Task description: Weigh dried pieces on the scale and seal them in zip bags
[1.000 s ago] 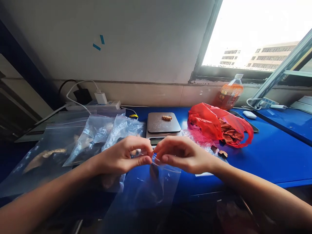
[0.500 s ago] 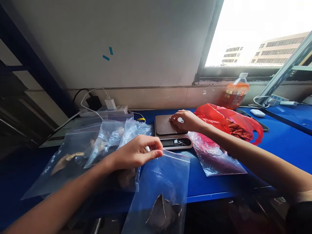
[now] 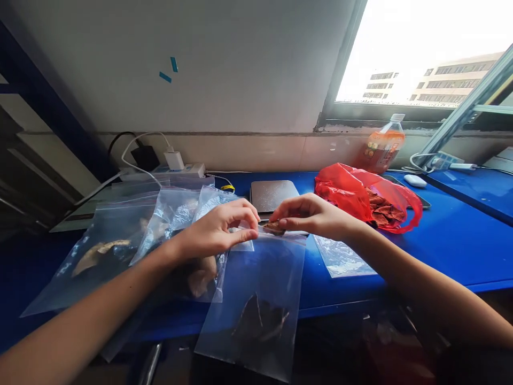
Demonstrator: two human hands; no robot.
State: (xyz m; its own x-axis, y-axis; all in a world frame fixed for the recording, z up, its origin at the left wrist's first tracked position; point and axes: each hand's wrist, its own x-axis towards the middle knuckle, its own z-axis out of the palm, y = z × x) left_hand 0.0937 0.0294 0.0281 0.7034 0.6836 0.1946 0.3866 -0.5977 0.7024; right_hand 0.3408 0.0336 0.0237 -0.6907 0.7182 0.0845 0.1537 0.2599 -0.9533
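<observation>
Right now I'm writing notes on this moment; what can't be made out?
Head view:
- Display of the scale: hidden by the right hand and brown piece.
- Brown piece's full shape: covered by fingers.
- Number of dark pieces: too dim inside the clear bag.
- Dark slab: mostly behind the red bag.

Brown piece (image 3: 274, 228) now off the scale (image 3: 273, 193), at a clear bag's mouth (image 3: 289, 238)

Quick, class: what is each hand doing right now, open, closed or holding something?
Left hand: closed, pinching the clear bag near its top edge.
Right hand: closed, fingers holding a brown piece.
</observation>
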